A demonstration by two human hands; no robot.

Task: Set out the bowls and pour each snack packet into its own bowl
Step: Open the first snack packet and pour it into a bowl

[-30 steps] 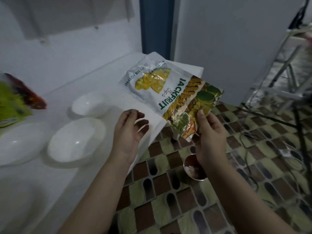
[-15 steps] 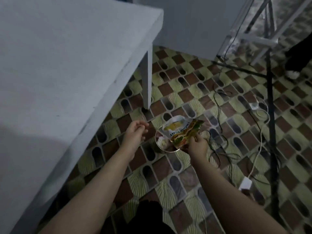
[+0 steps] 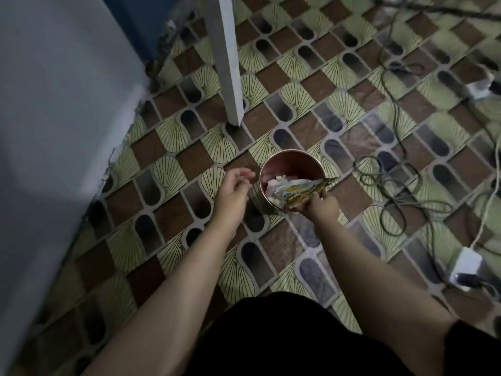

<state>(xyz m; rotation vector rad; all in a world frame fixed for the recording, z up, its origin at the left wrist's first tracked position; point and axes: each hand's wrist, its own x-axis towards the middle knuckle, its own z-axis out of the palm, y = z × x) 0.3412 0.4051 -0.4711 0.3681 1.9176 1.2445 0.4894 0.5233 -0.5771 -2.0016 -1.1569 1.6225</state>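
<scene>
the patterned floor fills most of the view, tiled in brown squares, pale green fans and dark rounded slots. the white tabletop takes up the whole left side from 7 to 11 o'clock, seen from above along its edge, and its white leg comes down at 12 o'clock to meet the floor. dark cables loop over the floor between 1 and 4 o'clock, with a white power adapter lying among them at 4 o'clock and another white plug block near the right edge at 2 o'clock. the person's dark clothing sits at 6 o'clock, with both bare forearms reaching up from it toward the centre.

a round metal bin stands on the floor just right of centre, below the table leg, with pale crumpled scraps inside. the left hand hangs just beside the bin's 9 o'clock side, released, fingers loosely curled round nothing and not touching the rim. the right hand is at the bin's 4 o'clock edge, fingers pinching the jackfruit chips packet. the packet looks flattened and lies across the bin's opening, one end down among the scraps and the other poking out over the rim at 3 o'clock.
</scene>
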